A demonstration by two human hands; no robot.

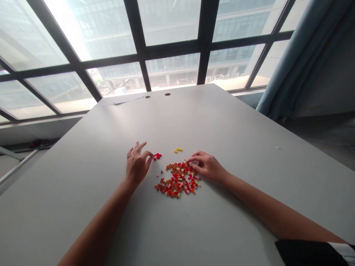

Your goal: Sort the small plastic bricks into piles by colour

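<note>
A loose pile of small toy building bricks point(177, 181) in red, orange-brown, cream and pink lies on the white table. My left hand point(137, 162) is left of the pile, thumb and forefinger pinched on a red brick point(154, 157), its other fingers raised and spread. That brick is at the edge of a small red cluster point(158, 156). At the pile's upper right edge, my right hand point(205, 165) reaches in with thumb and forefinger close together. Whatever is between those fingertips is too small to make out. Yellow bricks point(179, 149) lie apart, above the pile.
The white table point(216, 125) stretches away to large dark-framed windows point(172, 50). Two round cable holes point(167, 94) are near its far edge. A blue-grey curtain point(299, 62) hangs at the right. A few single bricks point(161, 171) lie just left of the pile.
</note>
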